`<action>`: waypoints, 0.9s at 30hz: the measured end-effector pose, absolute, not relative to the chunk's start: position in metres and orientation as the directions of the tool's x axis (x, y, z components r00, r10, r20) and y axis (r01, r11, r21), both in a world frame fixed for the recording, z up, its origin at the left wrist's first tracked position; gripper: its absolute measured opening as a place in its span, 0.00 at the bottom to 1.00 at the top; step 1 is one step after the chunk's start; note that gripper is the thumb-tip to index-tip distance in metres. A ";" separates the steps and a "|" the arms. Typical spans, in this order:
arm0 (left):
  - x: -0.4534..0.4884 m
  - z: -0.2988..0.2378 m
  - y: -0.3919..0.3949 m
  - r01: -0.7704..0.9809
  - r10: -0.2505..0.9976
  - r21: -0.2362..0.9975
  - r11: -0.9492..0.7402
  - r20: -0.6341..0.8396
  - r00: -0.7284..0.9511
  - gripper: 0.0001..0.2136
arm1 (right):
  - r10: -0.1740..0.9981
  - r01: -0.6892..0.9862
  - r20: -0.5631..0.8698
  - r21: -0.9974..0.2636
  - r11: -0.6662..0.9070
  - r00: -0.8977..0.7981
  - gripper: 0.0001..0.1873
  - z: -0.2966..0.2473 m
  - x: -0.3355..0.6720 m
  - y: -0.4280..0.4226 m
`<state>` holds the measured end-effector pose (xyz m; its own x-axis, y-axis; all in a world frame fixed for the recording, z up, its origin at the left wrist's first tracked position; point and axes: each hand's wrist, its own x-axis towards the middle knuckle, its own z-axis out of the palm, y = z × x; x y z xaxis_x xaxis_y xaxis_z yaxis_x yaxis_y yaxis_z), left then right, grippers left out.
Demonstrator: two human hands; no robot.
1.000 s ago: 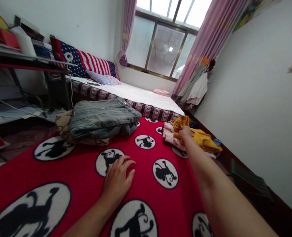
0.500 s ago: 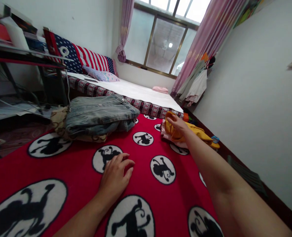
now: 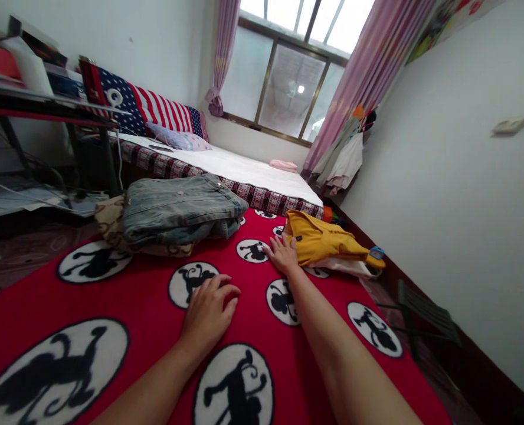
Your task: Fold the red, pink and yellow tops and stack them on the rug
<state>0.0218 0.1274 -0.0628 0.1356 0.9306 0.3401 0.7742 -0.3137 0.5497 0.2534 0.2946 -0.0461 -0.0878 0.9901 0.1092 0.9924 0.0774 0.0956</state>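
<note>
My left hand [image 3: 209,310] rests palm down on the red blanket [image 3: 156,319] with black-and-white monkey circles, fingers loosely curled, holding nothing. My right hand [image 3: 282,252] lies flat on the blanket with fingers spread, its fingertips touching the near edge of a yellow garment [image 3: 317,239]. The yellow garment lies folded on top of a pale pink one [image 3: 348,268] at the blanket's far right. A folded denim jacket [image 3: 180,206] sits on a beige patterned cloth [image 3: 109,218] to the far left of my hands.
A second bed [image 3: 244,171] with a white sheet, a flag cushion and pillows stands beyond. A desk [image 3: 45,106] with boxes is at the left. Clothes [image 3: 344,156] hang by pink curtains. A dark stool [image 3: 421,307] stands near the right wall.
My right hand let go of the yellow garment and drew back to the left, now lying flat at its edge. The garment lies spread flatter. My left hand barely moved.
</note>
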 end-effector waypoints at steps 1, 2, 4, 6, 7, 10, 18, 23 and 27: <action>0.022 -0.062 0.127 0.773 0.930 0.550 -0.316 0.340 0.138 0.09 | 0.994 0.996 0.076 0.059 0.069 -0.073 0.38 -0.049 0.247 0.290; 0.021 -0.062 0.127 0.772 0.930 0.551 -0.317 0.339 0.139 0.09 | 0.997 0.998 0.051 0.025 0.055 -0.057 0.38 -0.052 0.241 0.284; 0.021 -0.061 0.127 0.770 0.932 0.555 -0.315 0.336 0.139 0.09 | 0.999 0.999 0.030 -0.024 0.039 -0.039 0.38 -0.055 0.233 0.271; 0.020 -0.060 0.126 0.766 0.932 0.560 -0.316 0.334 0.140 0.09 | 0.999 0.998 0.030 -0.058 0.022 -0.021 0.38 -0.056 0.227 0.256; 0.020 -0.060 0.126 0.764 0.932 0.561 -0.318 0.334 0.142 0.09 | 0.999 0.997 0.032 -0.073 0.012 -0.010 0.38 -0.057 0.225 0.247; 0.018 -0.060 0.126 0.759 0.929 0.563 -0.328 0.337 0.151 0.09 | 0.999 0.995 0.032 -0.104 -0.014 0.017 0.38 -0.057 0.218 0.220; 0.013 -0.059 0.124 0.747 0.918 0.555 -0.367 0.344 0.196 0.10 | 0.997 0.992 0.052 -0.113 -0.049 0.056 0.36 -0.057 0.192 0.144; 0.009 -0.058 0.122 0.721 0.902 0.557 -0.412 0.363 0.235 0.11 | 0.992 0.990 0.111 -0.134 -0.038 0.053 0.35 -0.058 0.182 0.105; 0.011 -0.060 0.121 0.757 0.902 0.523 -0.391 0.379 0.205 0.16 | 0.991 0.991 0.126 -0.131 -0.026 0.043 0.34 -0.058 0.175 0.091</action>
<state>0.0111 0.1210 -0.0598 0.2047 0.9025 0.3790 0.7570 -0.3914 0.5232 0.1747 0.0906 -0.0579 0.0428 0.9911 0.1258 0.9910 -0.0262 -0.1309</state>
